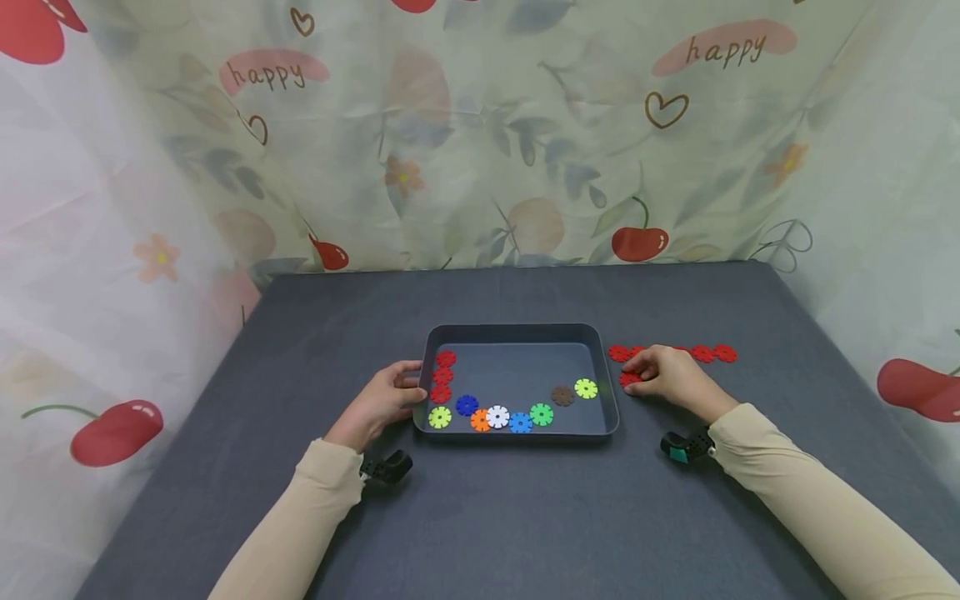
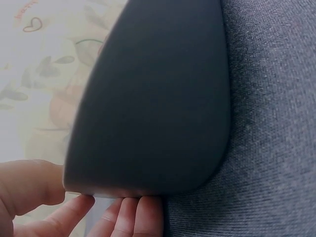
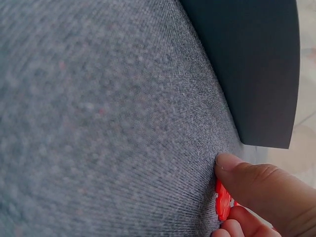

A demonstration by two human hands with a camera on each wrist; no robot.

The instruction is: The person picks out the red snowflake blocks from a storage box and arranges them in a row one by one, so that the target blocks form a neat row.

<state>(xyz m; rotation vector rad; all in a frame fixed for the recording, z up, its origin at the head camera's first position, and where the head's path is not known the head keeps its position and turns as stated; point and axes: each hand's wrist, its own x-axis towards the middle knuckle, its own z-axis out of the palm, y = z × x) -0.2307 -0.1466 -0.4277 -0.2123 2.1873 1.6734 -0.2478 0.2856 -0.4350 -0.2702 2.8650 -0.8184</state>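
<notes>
A dark rectangular tray (image 1: pixel 517 334) lies on the table with notched plastic discs inside. Down its left side run red discs (image 1: pixel 442 376); a yellow-green disc (image 1: pixel 440 417), a blue disc (image 1: pixel 467 406), an orange disc (image 1: pixel 480 420), a white disc (image 1: pixel 498 417) and others curve along the front and up rightward. My left hand (image 1: pixel 384 398) holds the tray's left side, fingertips against the outer wall and thumb at the rim. Just right of the tray, my right hand (image 1: pixel 671 379) pinches a red disc (image 3: pixel 223 201) between thumb and fingers, low over the cloth.
Behind my right hand, a row of red discs (image 1: pixel 702 354) lies on the table, partly covered by the hand. A grey cloth (image 1: pixel 480 517) covers the table. A printed curtain (image 1: pixel 480 167) hangs along the back edge.
</notes>
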